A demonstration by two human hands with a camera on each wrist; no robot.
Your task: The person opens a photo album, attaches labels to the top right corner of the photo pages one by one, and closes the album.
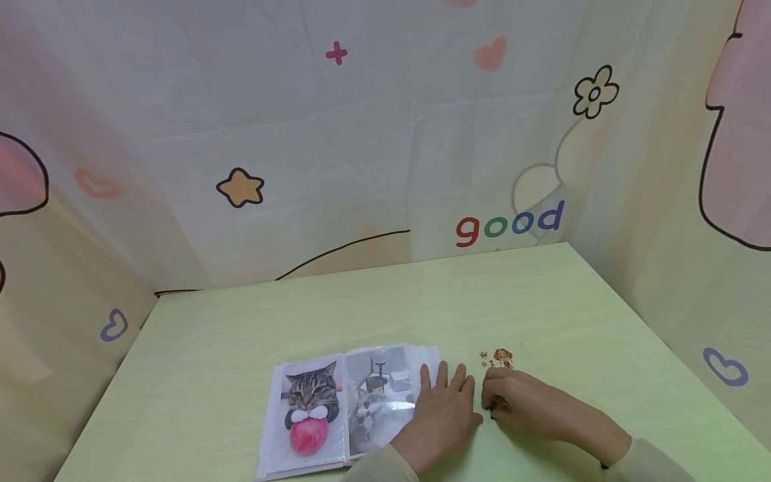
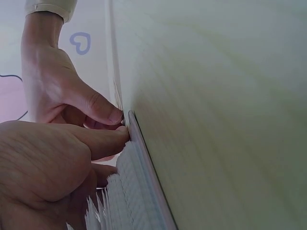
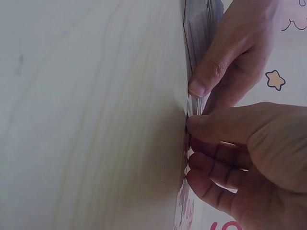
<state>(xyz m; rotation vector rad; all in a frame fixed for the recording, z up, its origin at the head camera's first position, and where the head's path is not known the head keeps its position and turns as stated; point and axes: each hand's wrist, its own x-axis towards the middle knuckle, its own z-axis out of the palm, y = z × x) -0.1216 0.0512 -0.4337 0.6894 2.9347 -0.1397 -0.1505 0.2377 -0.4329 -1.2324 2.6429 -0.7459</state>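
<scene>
A photo album [image 1: 346, 402] lies open on the table, showing a tabby cat with a pink ball on the left page and a grey-and-white cat on the right. My left hand [image 1: 444, 408] rests with spread fingers on the album's right edge; its thumb tip is beside the stacked pages [image 2: 136, 187] in the left wrist view. Close to its right, my right hand [image 1: 524, 405] has curled fingers and pinches low over the table at a sticker sheet [image 1: 502, 358] with a cartoon figure. Fingers hide most of that sheet, and its printed edge [image 3: 184, 206] shows under them.
The pale green table [image 1: 241, 321] extends around the album. A printed curtain [image 1: 337, 147] with the word good, a star and hearts hangs along the back and both sides.
</scene>
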